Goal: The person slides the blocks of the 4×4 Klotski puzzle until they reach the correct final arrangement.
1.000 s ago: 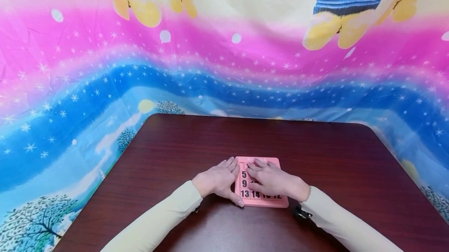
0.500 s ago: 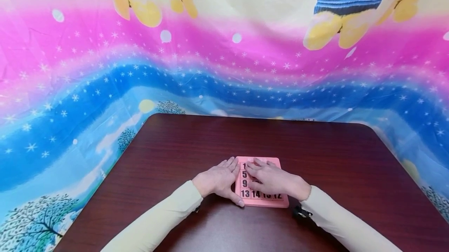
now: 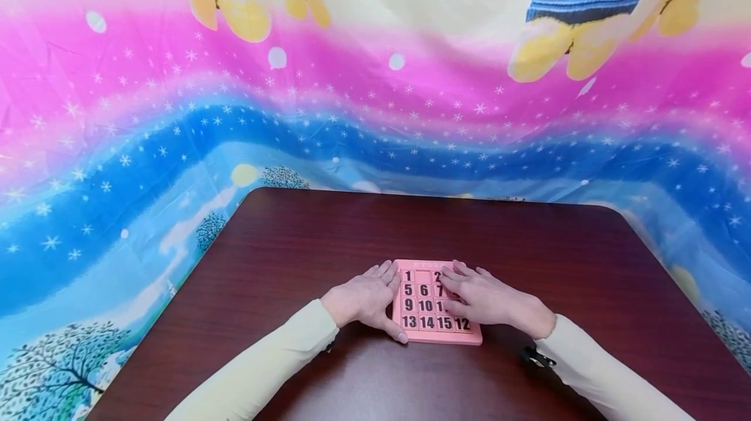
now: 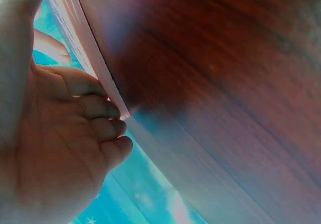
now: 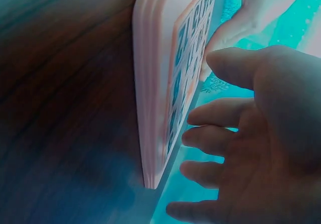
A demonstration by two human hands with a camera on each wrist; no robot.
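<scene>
A pink sliding number puzzle (image 3: 424,336) lies flat on the table, its black-numbered tiles facing up. In its top row a bare slot shows between the 1 and the 2. The left hand (image 3: 364,300) rests along the puzzle's left edge, fingers extended and thumb at the near left corner. My right hand (image 3: 499,300) is over the puzzle's right side, fingers spread, with the index fingertip by the 2 tile. It hides the right-hand tiles of the upper rows. From the right wrist, the right fingers (image 5: 210,138) look loosely extended beside the puzzle's face.
The dark red-brown wooden table (image 3: 328,232) surrounds the puzzle. Behind it hangs a colourful curtain (image 3: 352,101) with snowflakes, trees and bear figures. A black device (image 3: 536,357) is strapped below the right wrist.
My right hand has moved to the right across the puzzle, uncovering the left and middle tiles and the bare slot. The left hand stays in place.
</scene>
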